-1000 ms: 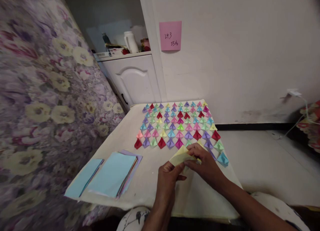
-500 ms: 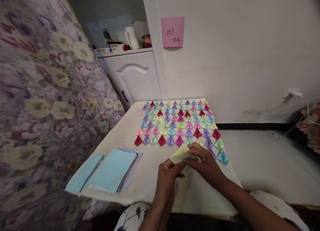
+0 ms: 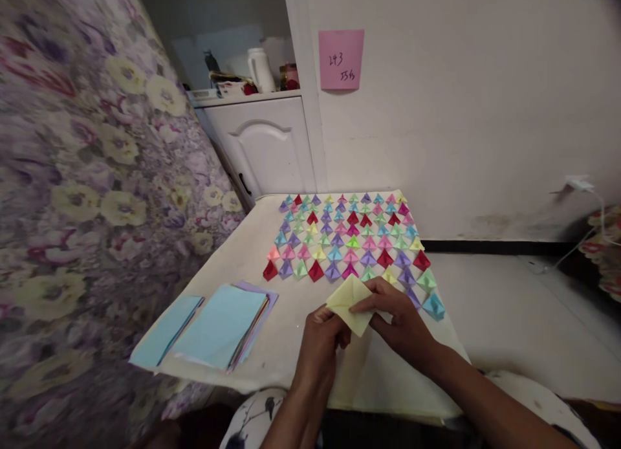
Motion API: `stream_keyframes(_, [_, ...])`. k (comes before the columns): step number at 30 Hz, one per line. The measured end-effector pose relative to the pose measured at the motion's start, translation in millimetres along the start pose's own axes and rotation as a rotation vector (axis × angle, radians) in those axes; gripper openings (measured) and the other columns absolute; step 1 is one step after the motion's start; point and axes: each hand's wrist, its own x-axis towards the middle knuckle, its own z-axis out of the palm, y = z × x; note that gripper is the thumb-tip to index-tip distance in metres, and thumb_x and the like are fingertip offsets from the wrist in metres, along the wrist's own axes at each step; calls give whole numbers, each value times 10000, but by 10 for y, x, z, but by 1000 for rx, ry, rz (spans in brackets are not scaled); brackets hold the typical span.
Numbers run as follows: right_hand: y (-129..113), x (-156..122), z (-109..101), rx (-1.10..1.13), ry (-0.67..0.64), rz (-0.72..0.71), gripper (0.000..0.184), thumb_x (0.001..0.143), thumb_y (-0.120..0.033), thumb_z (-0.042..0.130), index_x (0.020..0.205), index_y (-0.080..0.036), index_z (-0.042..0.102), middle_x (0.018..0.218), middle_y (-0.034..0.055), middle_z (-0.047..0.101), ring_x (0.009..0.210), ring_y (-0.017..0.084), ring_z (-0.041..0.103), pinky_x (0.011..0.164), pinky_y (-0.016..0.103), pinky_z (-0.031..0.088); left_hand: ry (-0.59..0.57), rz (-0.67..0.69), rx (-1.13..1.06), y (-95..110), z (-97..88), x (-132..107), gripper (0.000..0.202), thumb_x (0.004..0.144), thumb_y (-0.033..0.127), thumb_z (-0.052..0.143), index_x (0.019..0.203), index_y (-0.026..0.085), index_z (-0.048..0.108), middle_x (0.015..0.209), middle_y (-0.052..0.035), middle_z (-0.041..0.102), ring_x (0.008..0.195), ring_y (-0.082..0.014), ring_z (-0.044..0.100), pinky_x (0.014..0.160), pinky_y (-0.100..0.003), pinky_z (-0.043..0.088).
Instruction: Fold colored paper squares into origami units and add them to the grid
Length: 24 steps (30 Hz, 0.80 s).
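Observation:
A pale yellow square of folded paper (image 3: 350, 299) is held up above the near part of the table, turned with one corner away from me. Crease lines cross near its middle. My left hand (image 3: 326, 329) grips its left edge, with the fingers partly beneath it. On the right side, my right hand (image 3: 395, 310) pinches it, one finger lying over the paper's face. Just beyond my hands stand rows of small folded paper pieces (image 3: 334, 253) in red, purple, green, blue, pink and yellow.
Left on the table (image 3: 272, 365) lie a stack of coloured paper sheets (image 3: 223, 323) with light blue on top and a smaller blue stack (image 3: 167, 329). A floral curtain (image 3: 121, 177) hangs at the left. Behind are a white cabinet (image 3: 266, 145) and a wall with a pink note (image 3: 341, 59).
The yellow paper has gone from folded over and tilted to a flat diamond facing me. My right finger now rests across its face. The view has shifted slightly.

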Motion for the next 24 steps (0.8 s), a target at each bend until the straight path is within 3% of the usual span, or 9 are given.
stream_keyframes(4, [-48,20,-49,37,-8,18,290,778,-66,490,911,-244,676,946,39,540,887,186,545,752,308,431,-5,2,13,33,2,-14,98,683,178,582,598,130,572,402,59,435,381,-53,305,412,-209,194])
stream_keyframes(9, [-96,42,-129,147,-75,48,231,829,-158,450,927,-211,653,992,50,538,895,195,544,772,319,420,68,56,155,66,0,-25,144,704,237,626,618,125,597,401,53,457,401,-65,359,434,-208,258])
stream_keyframes(12, [-88,33,-131,183,-50,90,200,815,-198,499,987,-206,602,993,52,548,913,205,541,775,317,421,60,69,181,61,-1,-32,187,705,288,652,627,126,601,420,51,469,412,-68,380,441,-205,275])
stream_keyframes(17, [-31,10,-72,220,3,231,326,758,-187,599,1074,-230,528,998,40,564,892,194,559,734,292,439,19,125,236,49,2,-47,185,721,313,652,702,131,628,445,61,456,433,-72,386,444,-199,292])
stream_keyframes(24, [32,51,-40,300,64,203,126,725,-158,645,833,-211,609,982,29,536,887,181,547,717,273,449,0,158,262,56,11,-43,166,715,298,658,675,141,622,506,57,463,455,-70,403,448,-193,310])
